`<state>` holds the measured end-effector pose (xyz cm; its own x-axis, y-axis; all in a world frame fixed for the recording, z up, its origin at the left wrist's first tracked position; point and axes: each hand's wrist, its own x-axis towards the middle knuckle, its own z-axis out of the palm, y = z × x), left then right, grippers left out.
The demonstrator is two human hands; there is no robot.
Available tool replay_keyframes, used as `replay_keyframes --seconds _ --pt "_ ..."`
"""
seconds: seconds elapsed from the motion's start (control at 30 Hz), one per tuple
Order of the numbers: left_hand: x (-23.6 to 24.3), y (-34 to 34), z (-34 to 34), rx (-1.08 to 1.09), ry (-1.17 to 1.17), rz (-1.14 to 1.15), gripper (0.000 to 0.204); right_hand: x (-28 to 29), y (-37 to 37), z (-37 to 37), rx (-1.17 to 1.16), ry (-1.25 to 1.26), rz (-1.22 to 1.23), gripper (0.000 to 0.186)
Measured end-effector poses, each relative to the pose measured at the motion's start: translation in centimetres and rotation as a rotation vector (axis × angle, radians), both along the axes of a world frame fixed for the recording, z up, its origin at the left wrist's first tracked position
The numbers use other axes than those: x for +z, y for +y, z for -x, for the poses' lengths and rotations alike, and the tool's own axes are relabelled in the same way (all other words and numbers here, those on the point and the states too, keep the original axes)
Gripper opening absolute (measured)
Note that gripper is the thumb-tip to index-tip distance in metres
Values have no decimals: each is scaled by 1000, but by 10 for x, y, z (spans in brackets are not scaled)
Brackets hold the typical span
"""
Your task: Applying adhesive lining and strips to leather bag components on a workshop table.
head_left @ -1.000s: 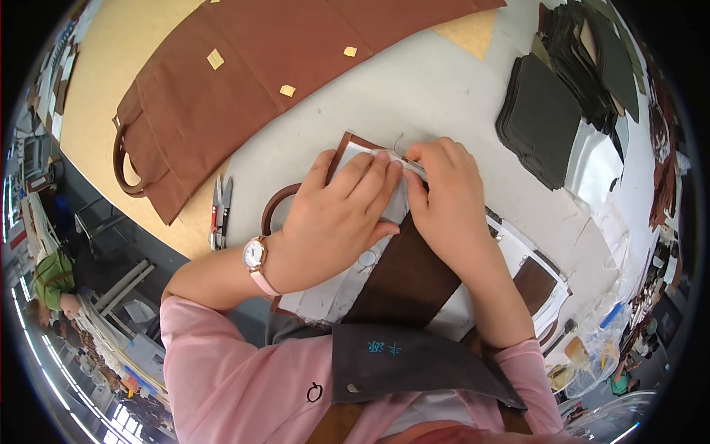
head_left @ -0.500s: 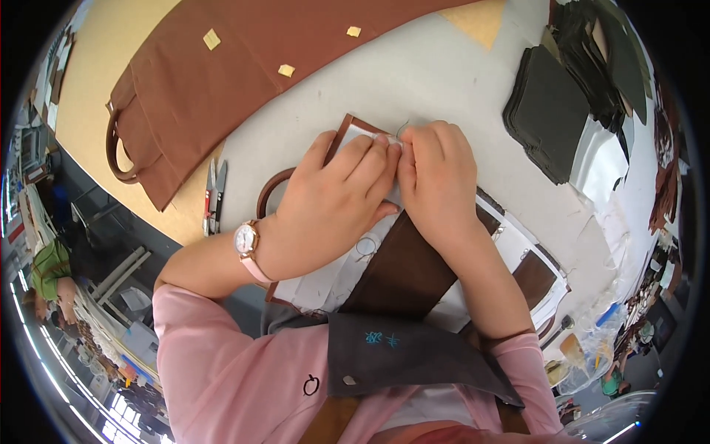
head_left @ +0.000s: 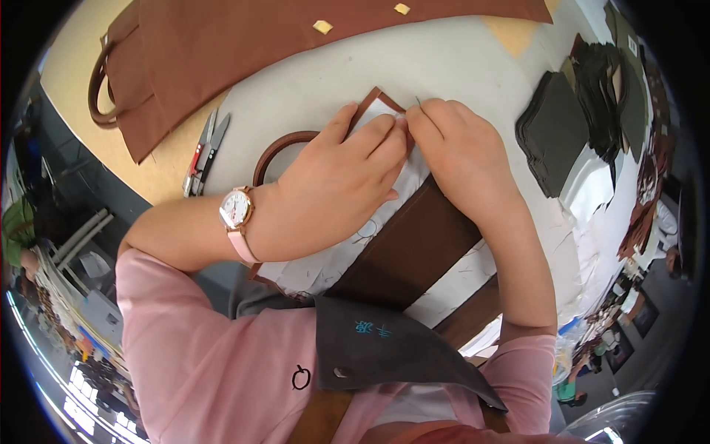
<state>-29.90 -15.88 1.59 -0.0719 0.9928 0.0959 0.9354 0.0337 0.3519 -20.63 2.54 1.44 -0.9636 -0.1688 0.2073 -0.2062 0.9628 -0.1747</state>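
At the pale tabletop (head_left: pixel 458 63), your left hand (head_left: pixel 336 181) lies spread over the brown panel (head_left: pixel 407 248), your right hand (head_left: pixel 462 152) pinches its edge; likely light, supple, best held there

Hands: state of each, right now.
Left hand: open, laid on the lined bag.
Right hand: curled at the lined bag's edge; grip cannot be told.

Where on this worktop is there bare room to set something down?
The widest bare patch of tabletop lies between the large brown piece and the left hand and right hand; a narrower one separates the right hand from the dark stack. It is crowded beneath both hands, where the brown workpiece lies, and right of the stack.
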Motion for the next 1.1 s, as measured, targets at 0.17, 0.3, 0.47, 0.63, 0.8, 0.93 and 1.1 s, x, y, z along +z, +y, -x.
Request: replay_keyframes --seconds 0.17,0.3,0.47,0.63,0.8,0.93,1.1 --pt "-5 -3 1 -11 -8 -2 60 -5 5 8 83 17 -39 16" --pt "-4 -5 0 -8 29 7 61 -9 1 11 -134 -39 234 13" --pt "-5 -8 -6 13 140 1 60 4 4 9 -163 -124 232 12" --pt "-5 -9 -8 9 229 16 60 10 2 10 91 -98 -53 11" --pt "-1 -7 -8 -9 222 85 60 5 10 16 220 -48 -176 11" --pt "-2 -6 -7 -11 278 28 60 0 14 24 62 -64 93 7" --pt "-4 -8 -5 13 204 26 59 -3 9 21 -92 -108 237 6"
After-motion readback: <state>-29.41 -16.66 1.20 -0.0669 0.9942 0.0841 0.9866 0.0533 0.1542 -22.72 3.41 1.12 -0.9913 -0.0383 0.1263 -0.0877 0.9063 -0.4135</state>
